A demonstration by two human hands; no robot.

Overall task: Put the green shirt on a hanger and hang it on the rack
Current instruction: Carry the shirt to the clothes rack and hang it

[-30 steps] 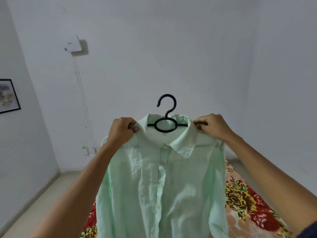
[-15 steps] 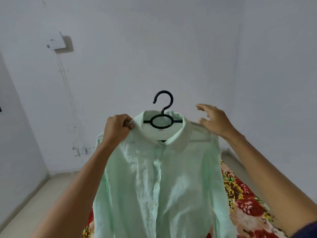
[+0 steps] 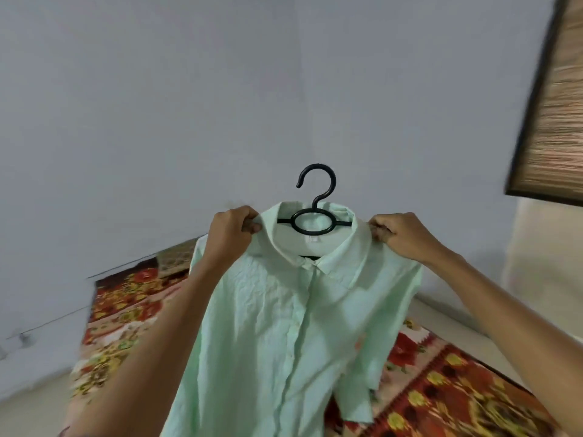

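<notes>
The pale green shirt hangs in front of me, buttoned, with its collar around a black plastic hanger. The hanger's hook sticks up above the collar and its arms are hidden inside the shoulders. My left hand pinches the left shoulder of the shirt beside the collar. At the other shoulder my right hand is closed on the fabric. No rack is in view.
A bed with a red and yellow floral cover lies below and behind the shirt. White walls meet in a corner behind. A window with a bamboo blind is at the upper right.
My view has swung to the right, bringing the window into sight. My right hand, open half a second ago, has closed on the right shoulder again. The left hand kept its hold.
</notes>
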